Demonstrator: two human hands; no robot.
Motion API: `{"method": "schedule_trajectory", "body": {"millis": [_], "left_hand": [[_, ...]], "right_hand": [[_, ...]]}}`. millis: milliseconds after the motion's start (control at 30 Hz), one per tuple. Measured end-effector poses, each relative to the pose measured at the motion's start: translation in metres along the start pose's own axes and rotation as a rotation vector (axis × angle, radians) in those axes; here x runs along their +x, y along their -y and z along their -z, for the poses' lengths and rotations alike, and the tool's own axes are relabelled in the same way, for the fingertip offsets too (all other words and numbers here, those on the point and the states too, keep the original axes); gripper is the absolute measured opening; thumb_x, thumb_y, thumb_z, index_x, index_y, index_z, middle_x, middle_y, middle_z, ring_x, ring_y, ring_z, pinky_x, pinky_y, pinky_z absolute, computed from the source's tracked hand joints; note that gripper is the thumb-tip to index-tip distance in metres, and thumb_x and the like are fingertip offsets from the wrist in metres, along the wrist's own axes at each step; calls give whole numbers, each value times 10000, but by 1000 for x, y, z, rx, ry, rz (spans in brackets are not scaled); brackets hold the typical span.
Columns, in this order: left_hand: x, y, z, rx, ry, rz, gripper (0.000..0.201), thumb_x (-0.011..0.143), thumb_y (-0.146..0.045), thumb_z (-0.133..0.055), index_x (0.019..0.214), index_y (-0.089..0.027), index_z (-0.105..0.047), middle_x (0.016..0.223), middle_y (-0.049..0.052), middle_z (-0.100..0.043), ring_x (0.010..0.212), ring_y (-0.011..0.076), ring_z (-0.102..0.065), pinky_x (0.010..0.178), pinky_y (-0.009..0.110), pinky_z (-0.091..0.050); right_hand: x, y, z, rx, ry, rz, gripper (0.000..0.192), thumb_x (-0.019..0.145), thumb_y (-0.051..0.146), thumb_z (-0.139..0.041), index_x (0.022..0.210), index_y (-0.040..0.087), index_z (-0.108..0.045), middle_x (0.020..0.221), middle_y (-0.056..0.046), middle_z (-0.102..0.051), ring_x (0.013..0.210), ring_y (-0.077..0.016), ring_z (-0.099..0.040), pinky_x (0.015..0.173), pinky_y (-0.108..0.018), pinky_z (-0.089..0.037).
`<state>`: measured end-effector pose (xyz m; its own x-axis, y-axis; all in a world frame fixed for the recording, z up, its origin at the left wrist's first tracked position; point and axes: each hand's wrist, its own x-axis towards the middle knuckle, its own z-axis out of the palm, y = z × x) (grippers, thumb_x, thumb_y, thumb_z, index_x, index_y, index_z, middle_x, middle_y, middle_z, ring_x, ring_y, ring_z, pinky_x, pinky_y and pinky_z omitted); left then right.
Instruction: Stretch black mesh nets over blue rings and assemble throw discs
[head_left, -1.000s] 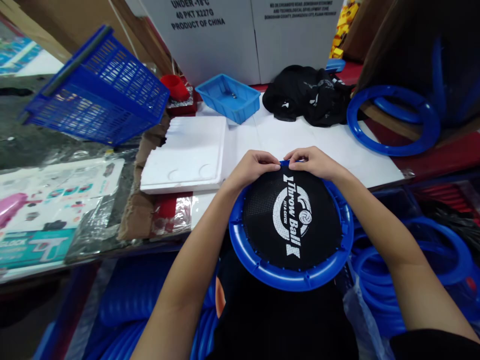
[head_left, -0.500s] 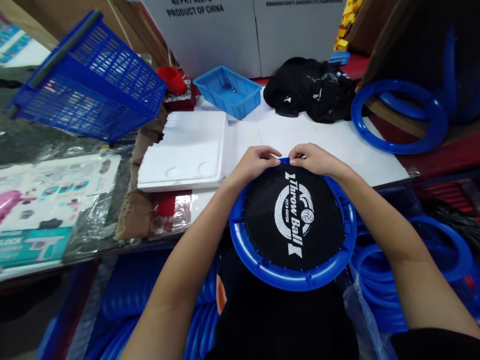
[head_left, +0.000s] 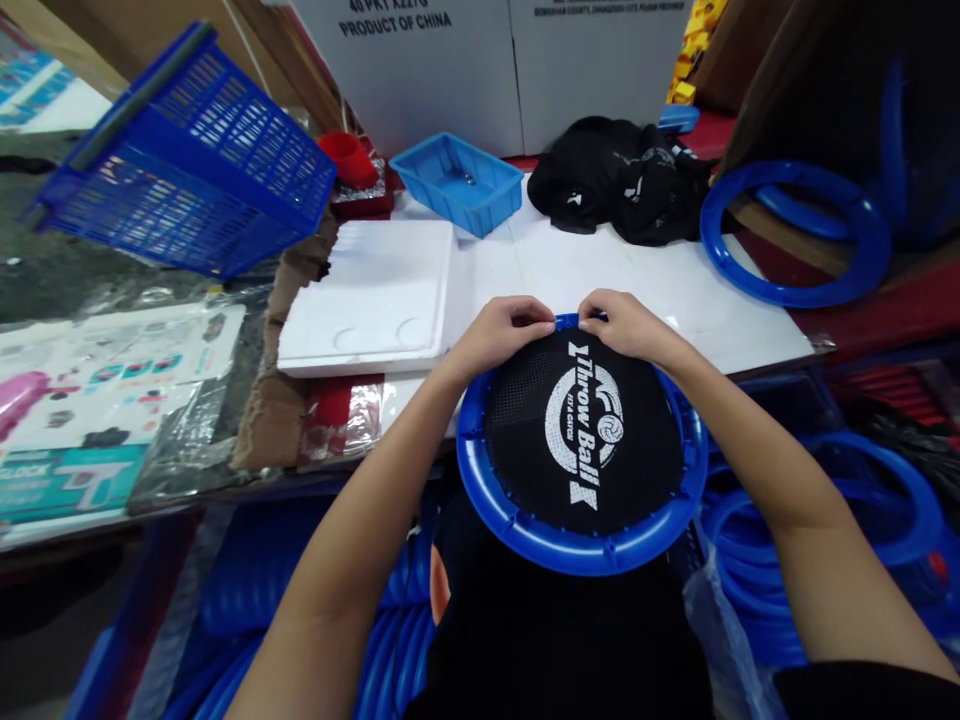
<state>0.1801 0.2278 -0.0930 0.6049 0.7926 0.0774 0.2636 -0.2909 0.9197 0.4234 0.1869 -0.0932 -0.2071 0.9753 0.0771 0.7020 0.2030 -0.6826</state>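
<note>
A round throw-ball paddle lies close to my body, made up of a blue plastic ring (head_left: 581, 553) and a black mesh disc (head_left: 517, 420) with white "Throw Ball" print. At its far rim, my left hand (head_left: 514, 328) pinches the edge with thumb and fingers. Just to the right, my right hand (head_left: 615, 318) grips the same rim with bent fingers. A small stretch of blue rim shows between the two hands. What exactly lies under the fingertips is hidden.
A white foam block (head_left: 375, 300) and a light blue tray (head_left: 469, 200) are on the white work surface. Behind are black mesh pieces (head_left: 622, 180). A loose blue ring (head_left: 832, 295) leans at the right. A blue basket (head_left: 202, 160) stands left; more blue rings (head_left: 750, 560) lie below right.
My hands have moved slightly apart along the far rim, the left one a little leftward. The paddle has shifted very slightly; both hands stay on it.
</note>
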Motion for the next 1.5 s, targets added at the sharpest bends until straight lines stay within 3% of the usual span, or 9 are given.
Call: {"method": "schedule_trajectory", "body": {"millis": [167,367,600,867,1000,1167,1300,1400,1500], "left_hand": [[-21,-5,20,57,26,105,241,840,-399,-815,941,-181,-831,942,83,-815,905,233,-729,888,384,-559],[-15,3,22,52,40,107,183,816,-360,-827,903,-199,-830,878,74,-809,830,214,-724,843,389,-574],[-11,14,26,115,64,11,151,807,-346,-821,876,-212,-833,877,68,-812,841,216,-740,845,384,-577],[-26,-14,23,277,-29,-69,178,932,-334,-698,957,-211,-824,985,69,-825,938,226,-744,864,369,-565],[-32,-16,10,379,13,-136,150,935,-298,-699,999,-207,-800,998,62,-811,936,225,-735,852,358,-552],[-41,-9,-6,661,-132,-138,216,1006,-225,-579,1128,-190,-754,1074,97,-780,1002,253,-718,929,392,-547],[-41,-15,-17,979,-274,45,305,1049,-171,-463,1221,-163,-716,1069,155,-762,982,292,-717,866,407,-549],[-42,-29,-26,1148,-265,202,355,1029,-95,-410,1250,-136,-684,1030,185,-750,870,308,-734,745,397,-534],[-54,-53,-30,1202,-157,301,353,1026,-90,-409,1241,-125,-686,945,185,-746,790,313,-740,673,375,-508]], "right_hand": [[4,-8,-3,64,5,-15,72,854,169,-664,822,222,-699,956,-53,-745,949,-250,-673,929,-432,-517],[2,-8,-4,79,-14,-4,76,847,177,-663,819,230,-710,952,-57,-746,954,-261,-677,929,-447,-520],[0,-10,-3,108,-35,48,63,849,199,-651,820,230,-698,914,-47,-742,913,-247,-666,883,-428,-511],[0,-8,-3,99,-33,60,75,864,231,-644,836,225,-713,923,-54,-748,915,-253,-674,895,-435,-515],[-1,-8,5,192,-21,97,145,921,286,-599,925,218,-727,1018,-66,-760,967,-246,-695,924,-430,-555],[-45,12,24,-143,-193,224,135,997,306,-588,998,222,-694,1305,-137,-687,1265,-325,-612,1124,-556,-491],[-103,29,28,-474,-192,80,207,1031,362,-575,970,204,-693,1427,-199,-616,1377,-428,-526,1126,-664,-472],[-129,23,28,-534,-143,-28,294,1033,452,-577,1111,196,-699,1505,-221,-552,1425,-471,-489,1118,-699,-487],[-132,1,30,-441,-149,-94,393,1030,508,-570,1289,225,-657,1540,-193,-529,1470,-453,-471,1169,-681,-474]]}}
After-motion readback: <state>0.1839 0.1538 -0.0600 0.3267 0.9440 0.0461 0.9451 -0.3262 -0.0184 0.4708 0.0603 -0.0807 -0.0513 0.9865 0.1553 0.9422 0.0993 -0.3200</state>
